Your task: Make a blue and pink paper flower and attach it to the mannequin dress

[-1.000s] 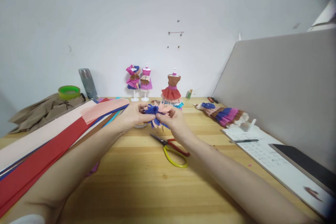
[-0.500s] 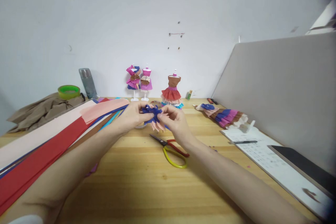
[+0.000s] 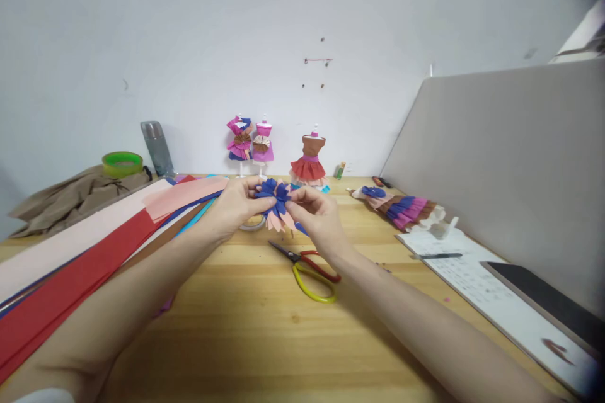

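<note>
Between my two hands is a paper flower point(image 3: 276, 196) with dark blue petals on top and pale pink petals fanning out below. My left hand point(image 3: 241, 204) pinches its left side, thumb in front and fingers behind. On its right side, my right hand point(image 3: 312, 209) grips the petals between thumb and fingers. The flower is held above the table, its face toward me. Just below lies a pair of scissors point(image 3: 309, 271) with one red and one yellow handle. Behind the left hand a pale ring-shaped roll point(image 3: 253, 225) shows in part.
Long crepe paper strips point(image 3: 89, 245) cover the left side. Small dress forms point(image 3: 312, 154) in paper dresses stand at the wall near a bottle point(image 3: 158, 148) and green tape point(image 3: 122, 164). A ruffled paper dress point(image 3: 401, 208), white sheet point(image 3: 466, 283), pen point(image 3: 439, 256) and dark tablet-like object point(image 3: 543, 299) lie right.
The flower has been tilted up and spread, so its blue petals now face me more fully. Both hands keep hold of it in nearly the same place.
</note>
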A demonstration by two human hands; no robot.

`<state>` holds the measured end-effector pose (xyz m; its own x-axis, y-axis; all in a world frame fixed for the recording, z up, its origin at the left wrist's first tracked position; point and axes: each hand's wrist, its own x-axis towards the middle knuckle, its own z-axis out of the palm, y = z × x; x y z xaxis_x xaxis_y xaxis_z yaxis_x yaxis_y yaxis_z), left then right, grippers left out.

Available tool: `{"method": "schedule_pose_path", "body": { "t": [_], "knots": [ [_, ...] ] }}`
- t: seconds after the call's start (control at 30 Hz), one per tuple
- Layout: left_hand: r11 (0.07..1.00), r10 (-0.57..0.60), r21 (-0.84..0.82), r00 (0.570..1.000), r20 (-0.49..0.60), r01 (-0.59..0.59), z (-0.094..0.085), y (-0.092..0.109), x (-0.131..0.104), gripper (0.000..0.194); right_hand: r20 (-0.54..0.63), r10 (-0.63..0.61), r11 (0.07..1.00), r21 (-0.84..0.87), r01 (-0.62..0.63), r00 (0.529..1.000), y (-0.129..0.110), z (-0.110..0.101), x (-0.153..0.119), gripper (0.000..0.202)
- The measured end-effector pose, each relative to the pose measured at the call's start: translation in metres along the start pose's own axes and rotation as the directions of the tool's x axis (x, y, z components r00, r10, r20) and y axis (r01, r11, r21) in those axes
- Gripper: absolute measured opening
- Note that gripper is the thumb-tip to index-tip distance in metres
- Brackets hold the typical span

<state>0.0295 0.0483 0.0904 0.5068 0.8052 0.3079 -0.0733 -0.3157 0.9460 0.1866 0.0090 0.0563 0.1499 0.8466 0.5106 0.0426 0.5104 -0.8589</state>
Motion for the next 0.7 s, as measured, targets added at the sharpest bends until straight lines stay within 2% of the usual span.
{"method": "schedule_pose_path", "body": {
  "t": [0.13,0.23,0.33,0.4,0.53,0.7],
  "knots": [
    [0.998,0.002,0.057,1.000,-0.002,-0.002,-0.0002,0.0002,0.0013,0.031,-0.063,-0.036,0.999,-0.008,0.036,0.997,-0.0001,-0.0030,-0.0011,0.015],
    [0.991,0.026,0.133,1.000,0.000,-0.026,0.0010,-0.0011,0.0025,0.023,-0.111,-0.138,0.989,-0.071,0.130,0.984,-0.0014,-0.0043,-0.0019,0.013],
    [0.983,0.059,0.174,0.998,-0.006,-0.057,0.0042,-0.0025,0.0020,0.017,-0.076,-0.290,0.942,-0.197,0.271,0.954,-0.0031,-0.0040,-0.0021,0.008],
    [0.979,0.077,0.192,0.997,-0.003,-0.075,0.0064,-0.0028,0.0012,0.014,-0.037,-0.343,0.907,-0.271,0.321,0.938,-0.0030,-0.0035,-0.0017,0.006],
    [0.974,0.088,0.209,0.996,-0.008,-0.085,0.0076,-0.0028,0.0013,0.014,-0.038,-0.290,0.929,-0.249,0.272,0.956,0.0013,-0.0045,0.0005,0.012],
    [0.979,0.074,0.190,0.997,-0.002,-0.072,0.0069,-0.0052,0.0018,0.014,-0.017,-0.221,0.958,-0.190,0.214,0.975,0.0022,-0.0061,0.0007,0.010]
  ]
}}
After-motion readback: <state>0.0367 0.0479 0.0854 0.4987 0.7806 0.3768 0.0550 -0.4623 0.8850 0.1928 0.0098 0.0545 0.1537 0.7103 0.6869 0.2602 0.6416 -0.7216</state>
